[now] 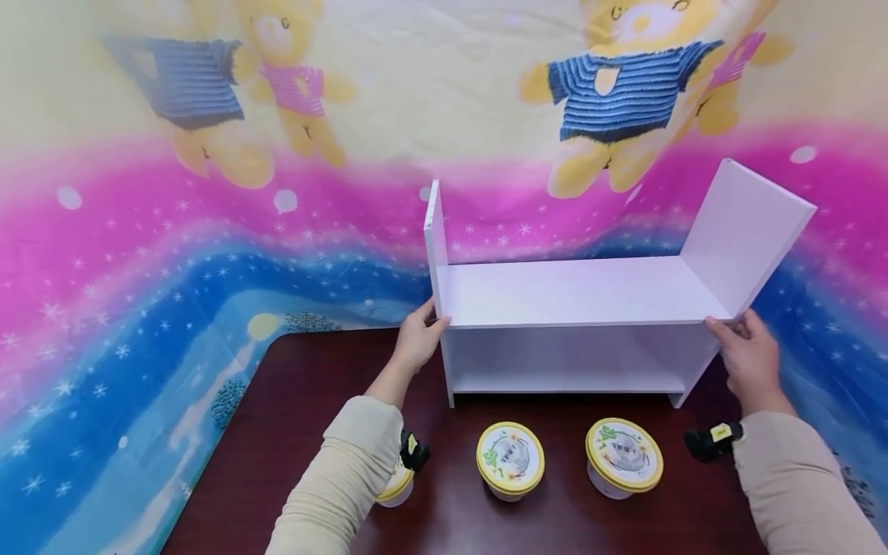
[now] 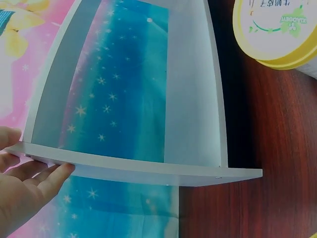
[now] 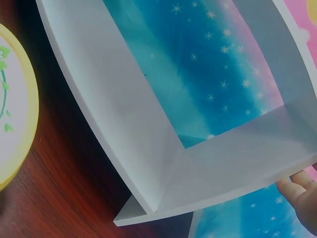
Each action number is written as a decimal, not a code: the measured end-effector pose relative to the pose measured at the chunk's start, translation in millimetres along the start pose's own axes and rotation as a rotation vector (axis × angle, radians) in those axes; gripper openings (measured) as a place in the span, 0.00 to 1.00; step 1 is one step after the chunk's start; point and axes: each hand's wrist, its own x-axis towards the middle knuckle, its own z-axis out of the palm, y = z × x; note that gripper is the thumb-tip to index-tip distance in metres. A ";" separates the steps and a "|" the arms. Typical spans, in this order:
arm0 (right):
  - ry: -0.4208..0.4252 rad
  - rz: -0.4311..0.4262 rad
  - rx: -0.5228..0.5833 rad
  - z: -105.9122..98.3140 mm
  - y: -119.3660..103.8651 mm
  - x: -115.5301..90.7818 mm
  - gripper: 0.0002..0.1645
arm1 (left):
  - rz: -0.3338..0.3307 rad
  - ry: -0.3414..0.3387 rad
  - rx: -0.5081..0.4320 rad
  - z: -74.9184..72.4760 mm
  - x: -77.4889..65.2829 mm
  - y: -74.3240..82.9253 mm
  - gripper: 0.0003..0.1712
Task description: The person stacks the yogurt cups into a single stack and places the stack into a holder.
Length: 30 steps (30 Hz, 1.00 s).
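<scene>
A white two-tier shelf (image 1: 565, 291) stands upright on the dark wooden table, with a side panel rising at each end and an open back. My left hand (image 1: 418, 337) grips the left side panel near the upper board, thumb in front and fingers on the outer face. At the opposite end my right hand (image 1: 752, 358) holds the right panel at about the same height, thumb at the front edge. In the left wrist view fingers (image 2: 55, 181) lie against the panel's outside. The right wrist view shows only part of the hand (image 3: 302, 198) at the panel.
In front of the shelf sit a yellow-lidded tub (image 1: 510, 460) and another yellow-rimmed tub (image 1: 624, 457). A third tub (image 1: 398, 487) is partly hidden by the left sleeve. Behind the table (image 1: 305, 416) hangs a patterned cloth (image 1: 208, 293) with bears and snowflakes.
</scene>
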 end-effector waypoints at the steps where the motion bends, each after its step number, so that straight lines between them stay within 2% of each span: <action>1: 0.002 -0.004 -0.015 1.6 -0.3 -0.7 0.30 | -0.003 0.004 -0.004 -2.0 -0.5 -0.2 0.29; 10: 0.012 -0.012 -0.196 21.7 -0.3 -8.0 0.31 | -0.014 0.024 -0.046 -24.3 -5.7 -6.2 0.28; 16: -0.040 -0.011 -0.233 36.9 1.9 -14.6 0.33 | -0.038 0.022 -0.060 -40.8 -9.0 -11.6 0.27; 20: -0.044 -0.009 -0.227 44.8 3.9 -18.1 0.33 | -0.047 0.013 -0.078 -51.3 -10.3 -15.6 0.28; 25: -0.054 -0.042 -0.250 55.3 3.4 -23.7 0.34 | -0.067 0.004 -0.111 -67.5 -12.4 -21.4 0.29; 30: -0.088 -0.067 -0.275 67.1 1.7 -29.1 0.37 | -0.084 0.022 -0.120 -81.7 -15.6 -26.6 0.28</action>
